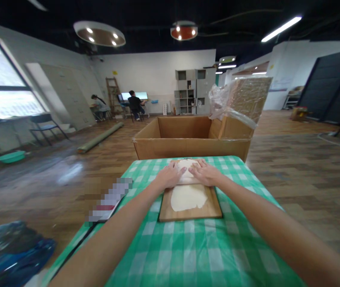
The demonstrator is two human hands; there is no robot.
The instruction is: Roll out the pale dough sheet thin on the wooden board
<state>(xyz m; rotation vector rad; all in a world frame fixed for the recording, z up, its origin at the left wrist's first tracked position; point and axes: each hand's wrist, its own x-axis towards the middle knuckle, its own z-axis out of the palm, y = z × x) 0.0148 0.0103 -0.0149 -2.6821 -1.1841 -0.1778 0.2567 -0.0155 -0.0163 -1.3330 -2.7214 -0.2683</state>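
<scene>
A pale sheet of dough [187,198] lies on a wooden board [191,214], its near part flat with an uneven edge. Across the far part of the board the dough is thicker, with a rounded front edge like a roll or fold; whether a rolling pin is inside, I cannot tell. My left hand [171,175] grips this thicker part at its left side, thumb pointing inward. At its right side my right hand [205,173] grips it the same way. The fingertips of both hands are partly hidden at the far side.
A green-and-white checked cloth [170,255] covers the table. At its left edge lies a blurred-out flat object [111,201] with a dark strap or cable. Beyond the table stands a large open cardboard box [187,148]. Two people sit at desks far back.
</scene>
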